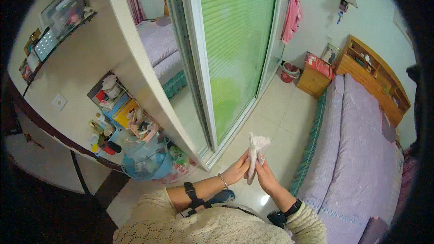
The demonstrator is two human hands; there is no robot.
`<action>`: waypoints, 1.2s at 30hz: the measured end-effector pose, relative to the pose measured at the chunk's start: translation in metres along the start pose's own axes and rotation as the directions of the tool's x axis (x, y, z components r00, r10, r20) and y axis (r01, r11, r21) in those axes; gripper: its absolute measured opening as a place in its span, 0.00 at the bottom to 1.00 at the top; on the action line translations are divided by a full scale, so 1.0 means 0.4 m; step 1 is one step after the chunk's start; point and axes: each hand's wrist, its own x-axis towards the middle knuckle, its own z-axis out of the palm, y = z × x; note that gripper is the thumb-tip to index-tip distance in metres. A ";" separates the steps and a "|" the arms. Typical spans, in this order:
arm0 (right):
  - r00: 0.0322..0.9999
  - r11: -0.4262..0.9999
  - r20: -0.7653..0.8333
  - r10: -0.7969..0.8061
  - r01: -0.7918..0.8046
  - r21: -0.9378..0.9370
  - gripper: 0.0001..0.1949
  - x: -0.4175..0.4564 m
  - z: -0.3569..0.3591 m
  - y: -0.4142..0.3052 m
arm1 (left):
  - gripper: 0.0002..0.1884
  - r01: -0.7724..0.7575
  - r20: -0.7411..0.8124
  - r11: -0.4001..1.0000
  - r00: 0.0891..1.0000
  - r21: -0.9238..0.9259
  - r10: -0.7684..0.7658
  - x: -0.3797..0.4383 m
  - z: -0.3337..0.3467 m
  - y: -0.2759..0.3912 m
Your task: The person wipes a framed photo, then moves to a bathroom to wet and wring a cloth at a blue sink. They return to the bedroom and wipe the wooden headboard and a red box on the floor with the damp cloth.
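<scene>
A small bunched white cloth item (256, 152), possibly a pair of socks, is held upright in front of my body. My left hand (239, 168) grips it from the left, with the fingers partly hidden behind it. On the other side, my right hand (267, 175) pinches it with the thumb in front. The cloth's top is crumpled and spreads to the right, while a greyish lower end hangs between my hands. Pale floor tiles (271, 132) lie beneath.
A bed with a lilac cover (359, 149) stands at right, by a wooden nightstand (313, 83) and red bin (289, 73). Ahead is a green sliding door (237, 57) beside a mirror panel (159, 47). A cluttered blue basin (147, 164) is at left, below a wall shelf (61, 35).
</scene>
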 end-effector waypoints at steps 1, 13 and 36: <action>0.998 0.977 0.008 -0.057 0.057 -0.205 0.26 0.024 -0.024 -0.015 | 0.29 0.095 0.032 0.994 0.995 -0.050 -0.093 0.038 -0.013 0.004; 0.893 0.244 0.375 -0.248 0.432 -0.868 0.20 0.245 -0.326 -0.107 | 0.25 0.463 0.189 0.743 0.884 -0.483 -0.427 0.401 -0.053 -0.046; 0.938 0.993 -0.331 0.102 -0.077 0.089 0.20 0.430 -1.367 -0.363 | 0.18 0.212 0.330 0.977 0.923 -0.014 -0.196 1.445 0.442 0.080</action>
